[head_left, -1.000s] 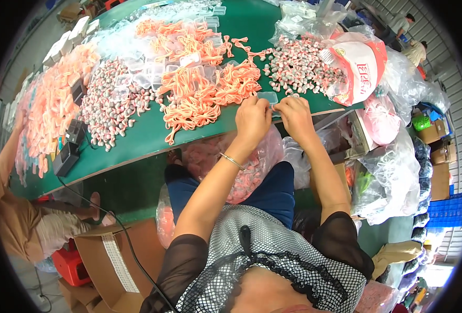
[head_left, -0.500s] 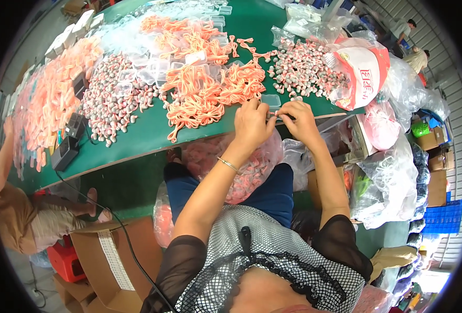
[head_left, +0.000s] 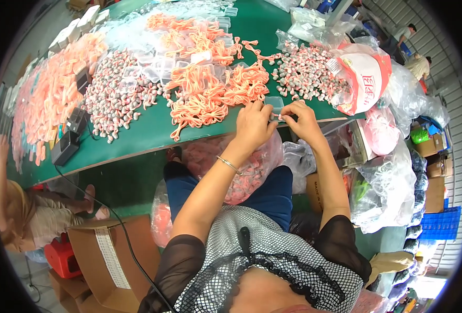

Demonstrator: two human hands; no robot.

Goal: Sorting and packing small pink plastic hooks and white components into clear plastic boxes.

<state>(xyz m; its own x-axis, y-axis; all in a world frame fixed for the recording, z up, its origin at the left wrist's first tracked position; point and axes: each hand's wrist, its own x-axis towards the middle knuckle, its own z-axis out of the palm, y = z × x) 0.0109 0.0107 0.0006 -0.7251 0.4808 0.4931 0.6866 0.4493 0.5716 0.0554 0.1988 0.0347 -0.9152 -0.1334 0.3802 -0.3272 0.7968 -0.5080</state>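
Note:
At the table's front edge my left hand (head_left: pixel 254 124) and my right hand (head_left: pixel 301 122) come together, fingers pinched. Between their fingertips is a small pinkish piece (head_left: pixel 276 118), mostly covered, its exact kind too small to make out. Just beyond the fingers lies a small clear plastic box (head_left: pixel 274 103). Left of my left hand is a heap of looped orange cords (head_left: pixel 205 99). Past my right hand spreads a pile of small pink-and-grey rounded pieces (head_left: pixel 306 73).
A second pile of pink-and-grey pieces (head_left: pixel 111 96), peach packets (head_left: pixel 58 78) and a black box (head_left: pixel 65 147) with a cable lie left on the green table (head_left: pixel 152 142). A red-and-white bag (head_left: pixel 366 78) stands right. A co-worker's arm (head_left: pixel 1 172) shows far left. A filled clear bag (head_left: pixel 236 177) hangs by my lap.
My hands stay together, fingers slightly shifted around the small piece, and more of the clear box shows beyond them. The co-worker's arm at far left has moved. The view has shifted slightly.

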